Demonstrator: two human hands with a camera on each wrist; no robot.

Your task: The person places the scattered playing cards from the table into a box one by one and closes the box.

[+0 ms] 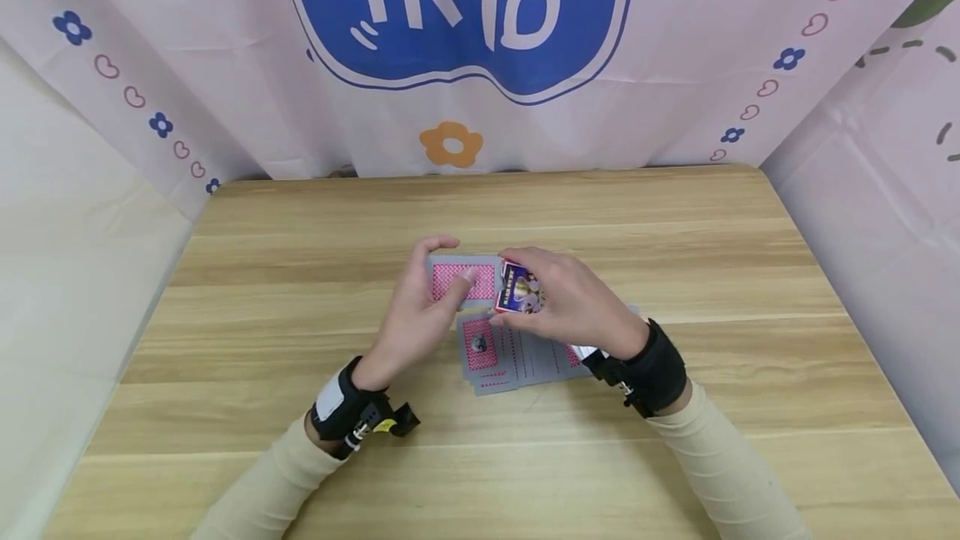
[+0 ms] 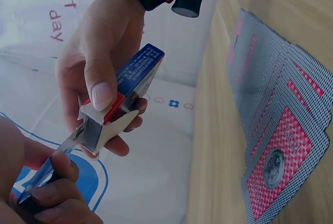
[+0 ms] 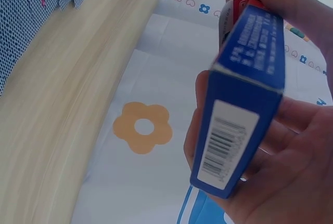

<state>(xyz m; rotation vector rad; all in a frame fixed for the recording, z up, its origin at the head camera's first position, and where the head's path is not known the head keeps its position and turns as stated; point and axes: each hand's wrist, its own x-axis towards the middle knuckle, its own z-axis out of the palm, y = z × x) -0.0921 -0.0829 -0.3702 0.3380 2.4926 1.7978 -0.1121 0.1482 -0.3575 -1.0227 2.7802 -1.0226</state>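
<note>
Above the middle of the wooden table (image 1: 300,290), the right hand (image 1: 573,298) grips a blue card box (image 1: 517,287), thumb on one broad face and fingers curled round the other, with its flapped mouth turned toward the left hand (image 1: 420,307); the left hand pinches a stack of red-backed cards (image 1: 462,280) between thumb and curled fingers, and the left wrist view shows the near edge of that stack (image 2: 57,159) right at the open mouth of the box (image 2: 122,99); the step in hand looks like feeding the cards into the box; to do it well, the stack should be squared first so no card sticks out and catches on the rim; the flap (image 2: 112,122) wants to stay folded clear of the opening, which the right thumb seems placed to manage; the box should be held firmly but not squeezed, since pressure on the broad faces would narrow the mouth; the stack should go in straight along the length of the box rather than at a slant; a fan of loose cards (image 1: 510,352) lies face down on the table just below both hands, partly under the right wrist, so it is worth keeping the wrists lifted so as not to scatter them.
</note>
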